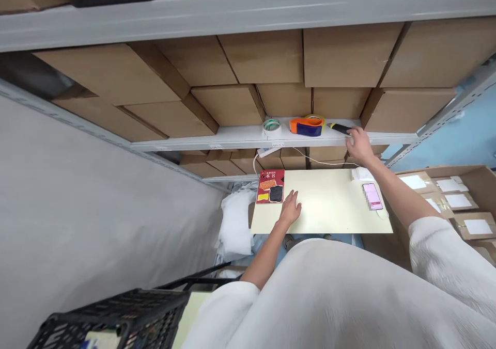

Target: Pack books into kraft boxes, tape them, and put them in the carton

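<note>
On the shelf, a black utility knife [340, 128] with yellow ends points left. My right hand [360, 145] reaches up there, its fingers closed on the knife's right end. To the left of the knife sit an orange and blue tape dispenser [307, 126] and a white and green roll of tape [272, 127]. My left hand [290, 208] rests open over the pale yellow table [325, 199], its fingers stretched out. Just left of it lies a red book [270, 186] with a yellow patch on the cover; the hand appears close to the book's right edge.
A phone [372, 196] and a small white box [362, 174] lie on the table's right side. Cardboard boxes [263, 60] fill the shelf [240, 141]. A large carton [476, 176] holding labelled parcels stands right. A black crate [116, 307] is at lower left.
</note>
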### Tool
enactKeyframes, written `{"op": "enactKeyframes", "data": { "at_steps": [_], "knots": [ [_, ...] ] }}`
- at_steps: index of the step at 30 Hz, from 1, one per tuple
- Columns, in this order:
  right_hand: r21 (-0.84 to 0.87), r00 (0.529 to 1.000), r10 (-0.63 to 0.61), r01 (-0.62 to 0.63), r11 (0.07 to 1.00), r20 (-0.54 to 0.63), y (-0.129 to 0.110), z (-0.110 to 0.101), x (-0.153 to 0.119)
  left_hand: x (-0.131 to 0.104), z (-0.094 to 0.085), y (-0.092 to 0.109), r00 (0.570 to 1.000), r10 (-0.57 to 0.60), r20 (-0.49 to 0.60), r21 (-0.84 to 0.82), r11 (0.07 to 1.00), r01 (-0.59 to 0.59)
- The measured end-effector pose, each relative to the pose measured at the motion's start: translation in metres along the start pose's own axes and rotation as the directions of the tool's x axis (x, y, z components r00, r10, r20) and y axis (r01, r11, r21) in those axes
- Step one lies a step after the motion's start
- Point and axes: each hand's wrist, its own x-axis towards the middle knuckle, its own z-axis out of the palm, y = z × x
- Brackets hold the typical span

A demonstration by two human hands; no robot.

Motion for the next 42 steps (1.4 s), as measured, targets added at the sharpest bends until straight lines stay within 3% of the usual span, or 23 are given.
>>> {"op": "enactKeyframes", "data": {
  "at_steps": [4, 7, 11, 15, 17, 20, 24, 27, 30, 33, 36, 38, 42],
  "knots": [
    [-0.025, 0.998, -0.003, 0.004, 1.000, 0.070, 0.012, 0.012, 0.039, -0.006, 0.017, 0.028, 0.998, -0.036, -0.046, -0.037, 0.999, 0.035],
    [-0.046, 0.993, 0.037, -0.032, 0.998, 0.115, 0.016, 0.021, 0.051, -0.012, 0.023, 0.037, 0.998, -0.049, -0.038, -0.045, 0.998, 0.047],
    [-0.036, 0.991, 0.032, -0.028, 0.999, 0.132, 0.013, 0.021, 0.053, -0.010, 0.023, 0.038, 0.998, -0.047, -0.037, -0.042, 0.998, 0.045],
    [-0.052, 0.994, 0.028, -0.023, 0.998, 0.103, 0.004, 0.002, 0.036, 0.002, 0.028, 0.037, 0.999, -0.023, -0.045, -0.066, 0.998, 0.020],
    [-0.045, 0.997, 0.041, -0.038, 0.998, 0.072, 0.000, -0.011, 0.014, 0.008, 0.036, 0.038, 0.999, -0.004, -0.041, -0.085, 0.996, 0.001],
    [-0.008, 0.994, 0.104, -0.104, 0.995, 0.040, 0.001, -0.025, -0.040, 0.014, 0.049, 0.042, 1.000, 0.024, -0.005, -0.103, 0.994, -0.025],
    [0.002, 0.952, 0.276, -0.279, 0.960, 0.128, 0.016, -0.016, -0.133, 0.019, 0.064, 0.047, 0.997, 0.046, 0.064, -0.112, 0.993, -0.039],
    [-0.084, 0.854, 0.434, -0.428, 0.900, 0.288, 0.033, 0.005, -0.197, 0.019, 0.072, 0.051, 0.992, 0.071, 0.100, -0.105, 0.993, -0.060],
    [-0.216, 0.711, 0.554, -0.515, 0.829, 0.432, 0.050, 0.026, -0.244, 0.017, 0.079, 0.052, 0.988, 0.091, 0.122, -0.094, 0.992, -0.080],
    [-0.320, 0.575, 0.624, -0.546, 0.774, 0.529, 0.064, 0.041, -0.276, 0.011, 0.084, 0.049, 0.986, 0.089, 0.143, -0.089, 0.993, -0.077],
    [-0.391, 0.493, 0.663, -0.548, 0.739, 0.563, 0.073, 0.051, -0.298, 0.004, 0.087, 0.043, 0.984, 0.072, 0.164, -0.078, 0.995, -0.059],
    [-0.418, 0.476, 0.670, -0.534, 0.735, 0.570, 0.076, 0.055, -0.307, 0.000, 0.087, 0.040, 0.984, 0.054, 0.170, -0.067, 0.997, -0.043],
    [-0.439, 0.502, 0.641, -0.470, 0.766, 0.581, 0.079, 0.062, -0.317, -0.005, 0.084, 0.039, 0.986, 0.025, 0.167, -0.062, 0.998, -0.015]
  ]
}}
